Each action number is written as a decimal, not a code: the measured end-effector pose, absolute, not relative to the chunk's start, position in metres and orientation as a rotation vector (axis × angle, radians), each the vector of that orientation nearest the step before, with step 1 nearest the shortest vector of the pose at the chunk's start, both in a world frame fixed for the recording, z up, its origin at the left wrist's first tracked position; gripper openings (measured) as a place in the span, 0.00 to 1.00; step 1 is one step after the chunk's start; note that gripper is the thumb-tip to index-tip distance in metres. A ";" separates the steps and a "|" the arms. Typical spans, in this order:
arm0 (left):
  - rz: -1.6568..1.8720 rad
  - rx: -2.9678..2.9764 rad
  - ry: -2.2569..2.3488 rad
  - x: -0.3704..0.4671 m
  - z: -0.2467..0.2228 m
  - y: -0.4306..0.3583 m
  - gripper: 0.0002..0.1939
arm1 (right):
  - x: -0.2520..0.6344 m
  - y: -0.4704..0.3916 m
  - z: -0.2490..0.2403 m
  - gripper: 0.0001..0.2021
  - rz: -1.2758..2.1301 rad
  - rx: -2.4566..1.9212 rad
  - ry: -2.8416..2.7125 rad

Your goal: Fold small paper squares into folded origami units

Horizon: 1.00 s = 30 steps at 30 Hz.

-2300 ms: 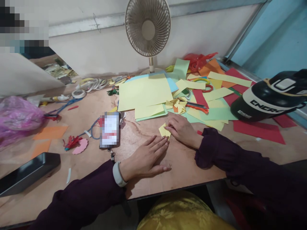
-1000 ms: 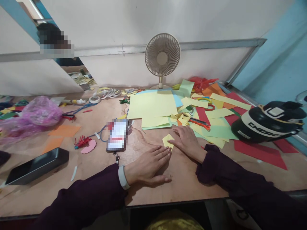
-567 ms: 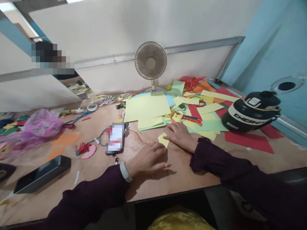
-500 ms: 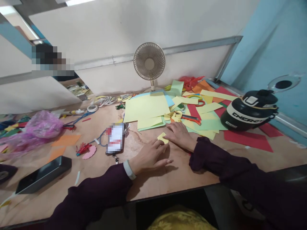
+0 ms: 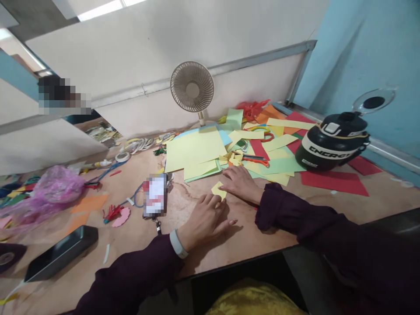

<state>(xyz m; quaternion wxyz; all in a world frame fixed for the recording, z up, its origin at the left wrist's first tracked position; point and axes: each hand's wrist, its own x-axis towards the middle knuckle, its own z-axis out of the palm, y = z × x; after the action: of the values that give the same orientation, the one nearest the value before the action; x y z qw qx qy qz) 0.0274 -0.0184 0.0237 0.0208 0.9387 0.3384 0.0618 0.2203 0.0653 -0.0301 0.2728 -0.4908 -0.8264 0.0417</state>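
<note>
A small folded piece of yellow paper [image 5: 217,188] lies flat on the wooden table in front of me. From below, my left hand [image 5: 204,222] presses its fingertips onto the paper's lower edge, with the thumb spread away to the right. On the paper's right side rest the fingers of my right hand [image 5: 242,183], stretched out and palm down. Neither hand grips anything; part of the paper is hidden under the fingers. Just beyond it is a stack of pale yellow sheets [image 5: 193,151]. An orange-handled cutter [image 5: 257,161] lies past my right hand.
A small fan [image 5: 192,89] stands at the back. A black jug [image 5: 331,142] stands on the right among red sheets [image 5: 334,183]. Leftward lie an ID card on a lanyard [image 5: 155,194], a black box-shaped device [image 5: 62,253] and a pink plastic bag [image 5: 59,186]. A person is beyond the partition.
The camera view has tilted and shifted slightly. My left fingers have drawn a little down the yellow paper, showing slightly more of it. My right hand stays on it.
</note>
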 end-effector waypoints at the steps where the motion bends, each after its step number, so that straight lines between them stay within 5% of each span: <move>1: 0.191 2.907 1.050 0.026 0.024 -0.021 0.25 | 0.220 0.065 -0.030 0.21 0.117 -1.320 -2.224; 30: 0.250 2.755 0.891 -0.008 0.029 -0.054 0.29 | 0.217 0.066 -0.021 0.08 0.654 -1.165 -2.009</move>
<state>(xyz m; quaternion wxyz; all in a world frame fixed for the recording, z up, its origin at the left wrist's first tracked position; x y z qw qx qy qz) -0.0084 -0.0536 0.0292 0.1174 0.9414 0.3045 0.0855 0.2168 0.0657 -0.0213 0.3562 -0.4512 -0.7780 0.2534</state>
